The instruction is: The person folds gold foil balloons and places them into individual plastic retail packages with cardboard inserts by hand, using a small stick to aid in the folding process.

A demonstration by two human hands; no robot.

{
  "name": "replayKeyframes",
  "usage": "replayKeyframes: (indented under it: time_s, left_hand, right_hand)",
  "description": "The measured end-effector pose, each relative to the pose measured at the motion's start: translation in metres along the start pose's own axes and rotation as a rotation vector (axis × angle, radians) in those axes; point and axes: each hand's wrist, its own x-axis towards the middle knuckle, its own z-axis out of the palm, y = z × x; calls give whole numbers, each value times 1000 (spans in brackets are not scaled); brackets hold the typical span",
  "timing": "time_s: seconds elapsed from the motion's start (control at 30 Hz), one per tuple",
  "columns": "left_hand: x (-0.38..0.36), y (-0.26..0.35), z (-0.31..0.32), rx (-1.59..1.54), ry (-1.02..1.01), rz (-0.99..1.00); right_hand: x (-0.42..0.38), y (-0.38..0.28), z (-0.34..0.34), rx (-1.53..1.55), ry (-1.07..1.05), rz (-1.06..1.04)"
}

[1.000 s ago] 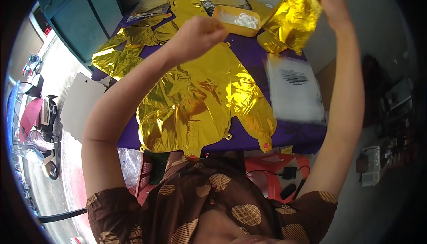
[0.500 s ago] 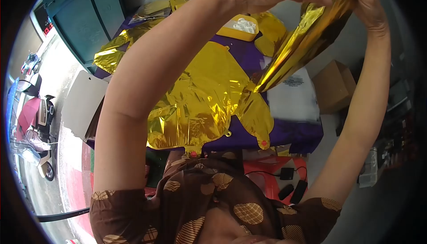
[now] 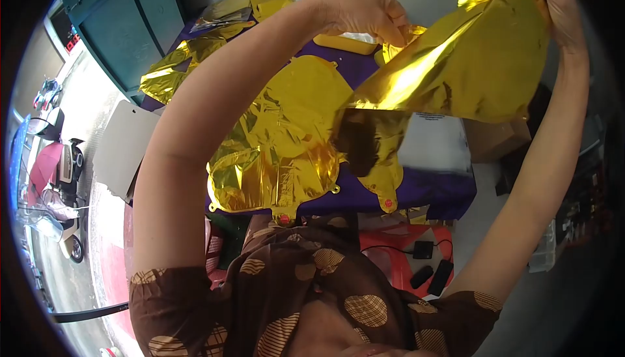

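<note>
A shiny gold foil balloon (image 3: 469, 70), flat and uninflated, is stretched between my two hands above the table. My left hand (image 3: 371, 15) pinches its edge at the upper middle. At the upper right, my right hand (image 3: 561, 8) grips the opposite side, and part of the foil there runs out of view. Below lies another flat gold balloon (image 3: 299, 109) on the purple tablecloth (image 3: 443, 199). Beside it, a gold foil piece (image 3: 385, 184) with a red-marked tail is partly covered by the held balloon.
Behind my left hand stands a yellow tray (image 3: 345, 43) with white material. A white printed packet (image 3: 433, 148) lies on the table's right, near a cardboard box (image 3: 495, 141). More gold foil (image 3: 163, 78) is at the far left, by a teal door (image 3: 124, 38).
My hands have moved apart, the left one leftward and down, the right one slightly right. The gathered foil has spread into a wide sheet between them.
</note>
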Motion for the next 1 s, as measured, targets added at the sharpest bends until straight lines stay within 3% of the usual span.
replayKeyframes:
  time_s: [0.07, 0.17, 0.27, 0.37, 0.47, 0.5, 0.57, 0.67, 0.8, 1.0]
  left_hand:
    - [3, -11, -9, 141, 18, -66]
    - [33, -42, -33, 703, 148, -64]
    - [22, -44, -52, 828, 628, -95]
    - [-3, -41, -55, 795, 934, 28]
    - [-55, -40, -39, 610, 903, 95]
    - [-72, -40, -31, 585, 840, 37]
    - [-102, -50, -18, 535, 723, -81]
    - [-142, -116, -13, 325, 568, 20]
    - [-177, -141, 1, 357, 437, -53]
    - [-202, -143, 11, 614, 355, -121]
  right_hand:
    - [1, 4, 2, -80, -14, 17]
    - [-1, 12, 7, -232, -3, 27]
    - [-3, 11, 17, -382, 91, -33]
    - [-13, 7, 26, -492, 254, -130]
    - [-49, -9, 53, -512, 356, -267]
    - [-70, -20, 70, -495, 337, -307]
    - [-109, -42, 105, -435, 156, -438]
    - [-151, -55, 159, -246, -131, -532]
    - [-199, -53, 225, -45, -303, -511]
    - [-216, -50, 260, 30, -305, -537]
